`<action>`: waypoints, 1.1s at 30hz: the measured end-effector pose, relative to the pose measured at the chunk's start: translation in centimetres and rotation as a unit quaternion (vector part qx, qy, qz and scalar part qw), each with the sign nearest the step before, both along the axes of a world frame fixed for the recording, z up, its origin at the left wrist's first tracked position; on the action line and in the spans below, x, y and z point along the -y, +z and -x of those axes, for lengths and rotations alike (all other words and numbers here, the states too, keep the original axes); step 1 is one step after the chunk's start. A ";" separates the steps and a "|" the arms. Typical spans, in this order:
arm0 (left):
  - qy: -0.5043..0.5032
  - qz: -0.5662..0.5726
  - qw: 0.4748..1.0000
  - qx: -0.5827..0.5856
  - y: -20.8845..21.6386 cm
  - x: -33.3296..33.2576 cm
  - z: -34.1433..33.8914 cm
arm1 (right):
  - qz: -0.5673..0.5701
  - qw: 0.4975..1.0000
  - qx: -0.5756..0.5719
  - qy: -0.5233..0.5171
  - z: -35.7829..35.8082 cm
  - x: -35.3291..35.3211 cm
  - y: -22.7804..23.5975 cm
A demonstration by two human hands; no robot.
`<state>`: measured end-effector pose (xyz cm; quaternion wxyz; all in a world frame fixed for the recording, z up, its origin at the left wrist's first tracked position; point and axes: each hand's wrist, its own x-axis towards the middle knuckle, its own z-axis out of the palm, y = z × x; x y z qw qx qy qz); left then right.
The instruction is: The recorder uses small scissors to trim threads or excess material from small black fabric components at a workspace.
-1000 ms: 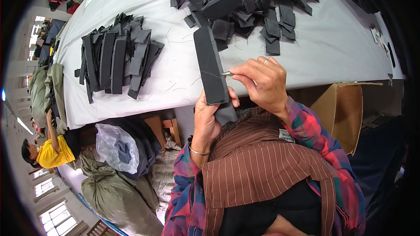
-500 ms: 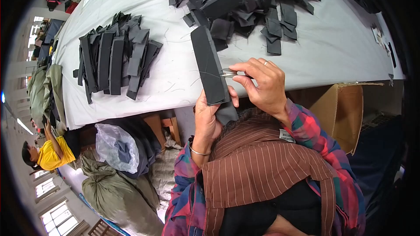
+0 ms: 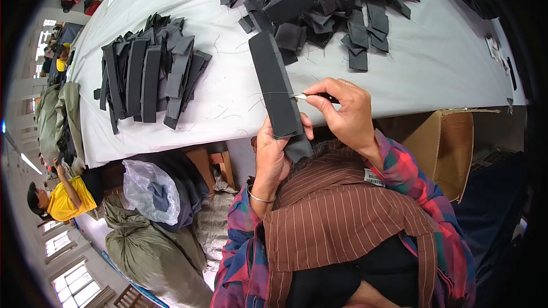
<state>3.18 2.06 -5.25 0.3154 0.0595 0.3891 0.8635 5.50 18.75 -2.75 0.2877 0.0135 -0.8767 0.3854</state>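
- Cloth strip (image 3: pixel 268 63): held up in front of the body, over the near part of the white-covered table (image 3: pixel 439 74); its long axis is pointed away from the body, with the far end tilted a little to the left.
- The near end of the strip is gripped by the left hand (image 3: pixel 270 151), with the fingers curled around it from below.
- A small metal-tipped tool (image 3: pixel 299 96) is pinched between thumb and forefinger of the right hand (image 3: pixel 347 108), off the strip's right long edge.
- The tip is brought to that edge, about midway along; whether cloth is touched cannot be told.
- A pale thread (image 3: pixel 277 92) is seen across the strip, level with the tip.
- More dark strips are piled to the left (image 3: pixel 135 77) and heaped beyond (image 3: pixel 299 3).
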 end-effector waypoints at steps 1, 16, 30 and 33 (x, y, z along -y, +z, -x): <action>0.003 0.022 1.000 -0.018 -0.1 -0.1 0.0 | 0.055 0.998 0.033 0.001 0.0 0.3 0.5; 0.009 0.149 0.983 -0.109 -0.6 -0.1 -0.6 | 0.037 0.996 0.065 0.044 0.0 1.2 0.1; 0.053 0.207 0.970 -0.116 -1.3 0.8 -0.1 | 0.194 0.950 0.182 0.163 -1.5 0.5 1.4; 0.098 0.250 0.945 -0.185 -1.4 0.6 0.1 | 0.256 0.889 0.273 0.263 -1.8 0.0 1.9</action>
